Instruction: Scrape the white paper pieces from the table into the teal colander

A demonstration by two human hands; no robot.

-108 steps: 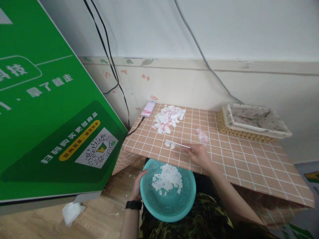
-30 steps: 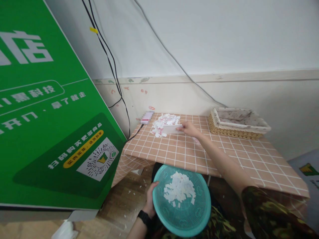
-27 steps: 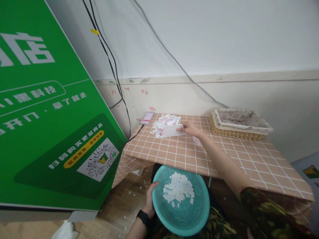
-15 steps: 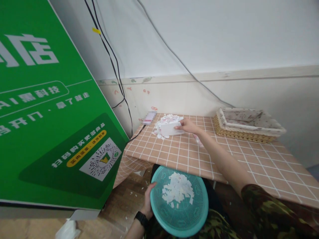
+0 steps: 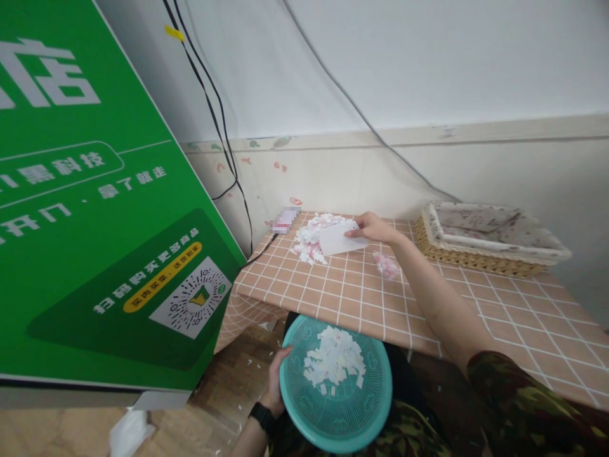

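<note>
My right hand (image 5: 373,227) pinches the right end of a flat white card (image 5: 340,240) above the table. Behind and left of the card lies a heap of white and pinkish paper scraps (image 5: 308,238). To the right of the card is a small pink-and-white bundle (image 5: 386,266). My left hand (image 5: 276,379) grips the left rim of a round turquoise plastic basket (image 5: 335,428), which rests on my lap below the table edge. White paper pieces (image 5: 335,358) are piled inside the basket.
A checked brown cloth covers the table (image 5: 428,317). At its back right stands a lined wicker basket (image 5: 490,254). A large green cabinet (image 5: 95,241) blocks the left side. Cables (image 5: 233,165) run down the wall, and a white bag (image 5: 129,435) lies on the floor.
My right hand has moved slightly right with the white card, uncovering more of the scrap heap and the pink-and-white bundle. My left hand still holds the basket; the view has shifted a little.
</note>
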